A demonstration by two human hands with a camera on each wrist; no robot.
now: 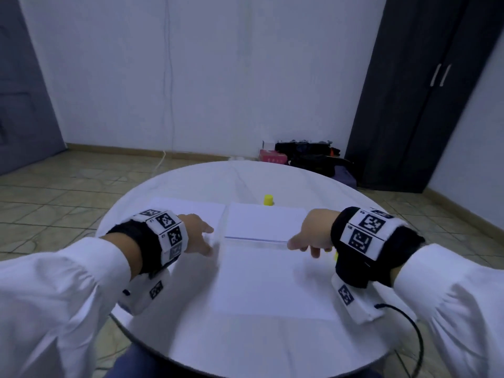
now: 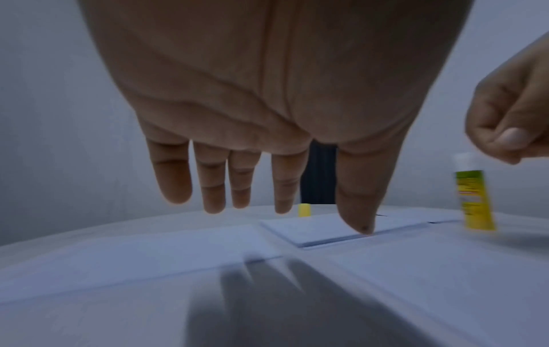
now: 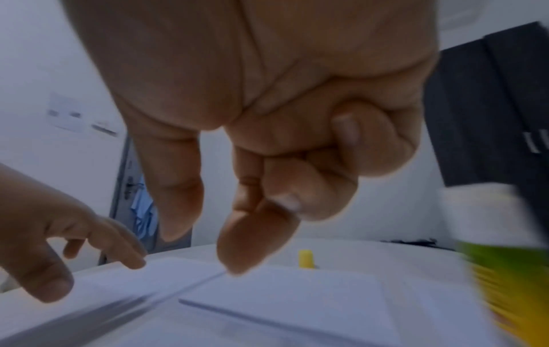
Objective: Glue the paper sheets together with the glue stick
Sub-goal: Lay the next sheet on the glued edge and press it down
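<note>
A round white table (image 1: 191, 336) fills the lower middle of the head view, set on a tiled floor, with a dark wardrobe (image 1: 414, 91) standing against the wall at the right. On the table lie the paper sheets: a large near sheet (image 1: 272, 285) directly between the two forearms, a stack of sheets (image 1: 267, 222) just beyond it with its near edge lifted slightly off the table, and a further sheet (image 1: 185, 211) to the left, partly under the left wrist. The left hand (image 1: 197, 236) hovers above the left side of the papers with fingers (image 2: 175, 178) straight and spread, pointing down and holding nothing; in the left wrist view its thumb tip sits close to the near edge of the stack, though contact cannot be judged. The right hand (image 1: 313, 236) is at the right end of the same edge, index finger and thumb extended downward toward the paper, the other fingers (image 3: 347, 131) curled into the palm; nothing is pinched between them. The glue stick (image 2: 475, 199), green and yellow with its white end uncapped, stands upright on the table just to the right of the right hand, apart from it, blurred in both wrist views. Its small yellow cap (image 1: 268, 199) stands beyond the far edge of the stack, well away from both hands.
</note>
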